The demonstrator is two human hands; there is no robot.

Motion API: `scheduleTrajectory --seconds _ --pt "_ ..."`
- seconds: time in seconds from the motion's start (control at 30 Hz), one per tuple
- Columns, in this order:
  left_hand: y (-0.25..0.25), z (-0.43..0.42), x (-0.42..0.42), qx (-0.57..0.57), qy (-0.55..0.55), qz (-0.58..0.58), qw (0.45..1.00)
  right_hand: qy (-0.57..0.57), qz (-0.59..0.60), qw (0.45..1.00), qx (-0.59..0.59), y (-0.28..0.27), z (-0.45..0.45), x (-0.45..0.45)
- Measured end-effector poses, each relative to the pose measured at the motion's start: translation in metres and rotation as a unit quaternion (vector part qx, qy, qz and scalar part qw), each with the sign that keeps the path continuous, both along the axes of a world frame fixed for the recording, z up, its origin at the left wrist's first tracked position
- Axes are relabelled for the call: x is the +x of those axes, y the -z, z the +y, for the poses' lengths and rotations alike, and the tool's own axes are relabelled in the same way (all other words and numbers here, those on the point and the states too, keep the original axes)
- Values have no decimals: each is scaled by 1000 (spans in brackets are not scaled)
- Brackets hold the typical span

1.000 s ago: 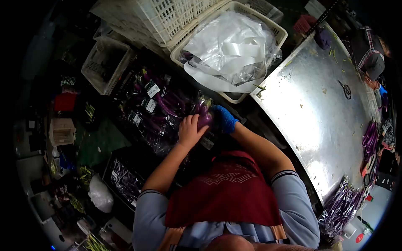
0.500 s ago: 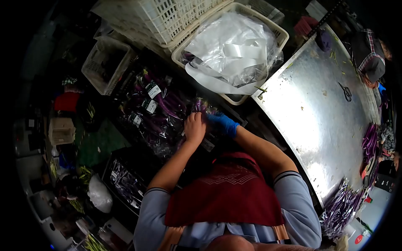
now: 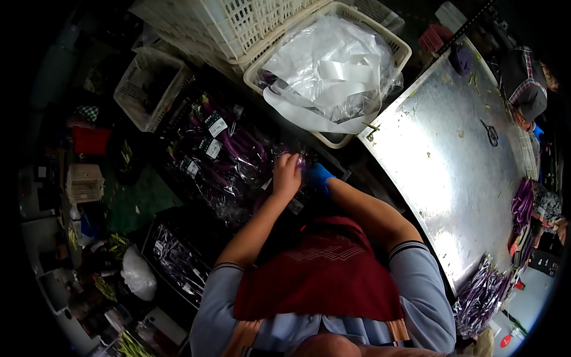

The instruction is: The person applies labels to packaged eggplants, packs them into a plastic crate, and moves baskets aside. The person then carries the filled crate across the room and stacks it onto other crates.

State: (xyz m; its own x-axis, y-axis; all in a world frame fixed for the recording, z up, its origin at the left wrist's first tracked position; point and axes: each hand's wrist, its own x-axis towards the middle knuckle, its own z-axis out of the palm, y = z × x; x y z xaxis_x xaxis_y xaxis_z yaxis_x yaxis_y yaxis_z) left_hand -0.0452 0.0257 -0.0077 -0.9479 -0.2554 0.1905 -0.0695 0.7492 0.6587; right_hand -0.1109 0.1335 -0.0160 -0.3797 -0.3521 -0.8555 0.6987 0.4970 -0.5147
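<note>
My bare left hand [image 3: 287, 177] has its fingers bent round a clear plastic bag of long purple eggplants [image 3: 304, 160] at the right side of a dark crate. Close by on the right is my right hand [image 3: 319, 178] in a blue glove, against the same bag; its fingers are lost in shadow. To the left of my hands lie several more bagged eggplants [image 3: 241, 144], some with white labels [image 3: 216, 125].
A cream basket [image 3: 406, 56] full of clear plastic bags stands ahead, beside stacked crates [image 3: 229, 30]. On the right is a metal table [image 3: 443, 154] with scissors [image 3: 491, 133] and purple eggplants [image 3: 522, 205]. Another person [image 3: 523, 77] is at its far side. Another crate of bagged eggplants [image 3: 175, 253] sits lower left.
My left hand has shifted slightly right and up along the bag. My gloved right hand has drawn slightly back, and its fingers now show less.
</note>
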Motion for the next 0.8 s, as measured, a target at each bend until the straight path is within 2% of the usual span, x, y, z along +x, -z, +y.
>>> scheduleTrajectory --seconds 0.1,0.13,0.23,0.3,0.37,0.47,0.57,0.67,0.73,0.8 --pt "-19 -17 10 6 37 29 999 65 -20 996 -51 35 5 4" --pt "-30 -27 19 -32 35 13 999 55 -59 996 -26 101 6 1" --pt "-16 -36 65 -205 -42 -90 974 28 -17 998 52 58 -5 -3" --pt "25 -27 88 -96 -4 -178 979 58 -43 996 50 30 -14 -5" --pt "23 -19 84 -177 -12 -185 967 18 -24 998 58 36 -16 -10" --pt "27 -20 92 -142 -13 -169 975 -85 15 995 47 26 -10 -12" --pt "27 -29 103 -94 -24 -143 985 -175 77 981 -15 -15 2 -6" --pt "2 -39 128 -112 -29 -169 979 -99 179 971 -128 -17 24 14" --pt "16 -46 144 -169 3 -229 959 -29 256 944 -207 -6 40 31" --pt "23 -43 144 -204 10 -262 943 -33 303 931 -200 -12 50 48"
